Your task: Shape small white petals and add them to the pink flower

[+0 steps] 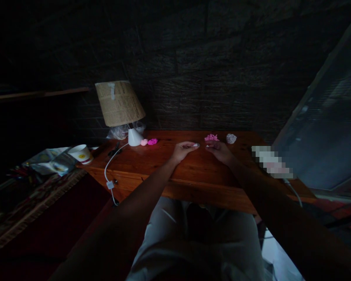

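Note:
Over the wooden table, my left hand (183, 151) is closed, pinching a small white lump (196, 145) between thumb and fingertips. My right hand (219, 151) faces it a short gap away, its fingers curled together. A tiny white bit (207, 146) shows at the right thumb tip; its kind is too small to make out. Just behind the right hand lies a pink ruffled piece (211, 137), like a flower. To its right sits a pale grey ruffled ball (231, 138). A light pink ball (144, 142) and a magenta lump (152, 141) rest farther left.
A lamp (119, 103) with a white base stands at the table's (163, 171) back left, its cord hanging over the front edge. A paper cup (81, 153) is at the left end. At the right lies a blurred-out object (272, 162) with a cable. A dark wall rises behind.

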Demonstrator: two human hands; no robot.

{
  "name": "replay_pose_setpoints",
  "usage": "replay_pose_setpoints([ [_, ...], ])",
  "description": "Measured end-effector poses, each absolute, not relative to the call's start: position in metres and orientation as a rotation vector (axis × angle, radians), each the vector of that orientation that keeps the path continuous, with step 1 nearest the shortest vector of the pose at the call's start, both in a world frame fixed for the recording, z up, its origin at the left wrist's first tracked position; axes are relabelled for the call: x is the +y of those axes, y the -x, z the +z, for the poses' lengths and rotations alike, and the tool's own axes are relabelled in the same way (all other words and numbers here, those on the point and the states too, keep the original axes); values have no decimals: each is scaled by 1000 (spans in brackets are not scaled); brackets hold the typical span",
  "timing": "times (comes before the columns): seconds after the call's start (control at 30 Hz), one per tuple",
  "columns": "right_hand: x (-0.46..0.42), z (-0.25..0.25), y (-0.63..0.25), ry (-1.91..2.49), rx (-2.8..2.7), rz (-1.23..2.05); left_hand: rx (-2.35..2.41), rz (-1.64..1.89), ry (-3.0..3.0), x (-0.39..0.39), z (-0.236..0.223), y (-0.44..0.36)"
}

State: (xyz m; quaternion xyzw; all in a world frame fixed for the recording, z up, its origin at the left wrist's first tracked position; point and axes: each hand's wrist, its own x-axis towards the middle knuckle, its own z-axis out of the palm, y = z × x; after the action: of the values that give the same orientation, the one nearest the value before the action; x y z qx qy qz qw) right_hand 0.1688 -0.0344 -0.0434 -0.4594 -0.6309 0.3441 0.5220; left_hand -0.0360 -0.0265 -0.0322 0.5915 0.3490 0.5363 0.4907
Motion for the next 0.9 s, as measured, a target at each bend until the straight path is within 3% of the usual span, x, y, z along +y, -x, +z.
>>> replay_pose_setpoints([
  [0.9, -49, -40, -161, 1045, -1384, 905, 868, 1405, -1299, -31, -37, 40],
])
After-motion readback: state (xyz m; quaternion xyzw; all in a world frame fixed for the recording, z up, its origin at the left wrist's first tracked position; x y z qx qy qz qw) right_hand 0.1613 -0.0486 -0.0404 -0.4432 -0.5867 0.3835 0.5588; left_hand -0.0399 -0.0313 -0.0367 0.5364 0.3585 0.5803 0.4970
